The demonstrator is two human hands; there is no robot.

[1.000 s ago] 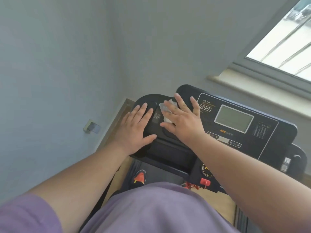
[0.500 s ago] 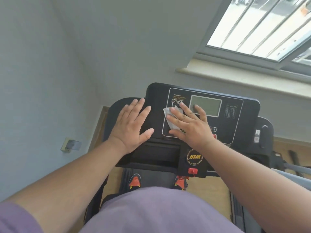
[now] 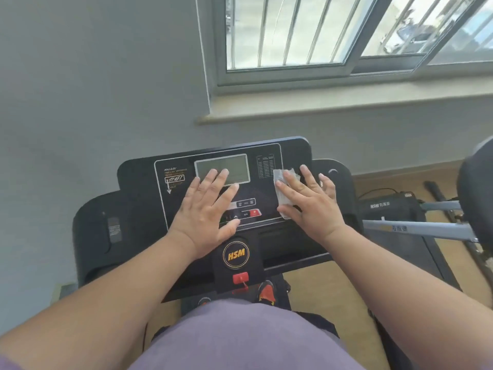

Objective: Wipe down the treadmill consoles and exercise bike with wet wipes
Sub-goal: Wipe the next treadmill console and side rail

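Wet wipe stays flat under my spread right hand, centre-right, on the console; my open left hand braces — best keep pressure even.

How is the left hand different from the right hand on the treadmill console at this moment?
The left hand lies bare, fingertips on the grey display; the right hand presses a wet wipe beside it. The left sits mid-panel, the right near the console right edge. Both are flat with straight fingers.

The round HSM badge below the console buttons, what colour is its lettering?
Orange-yellow letters on the black round badge, ringed in the same colour; clearest in the head view.
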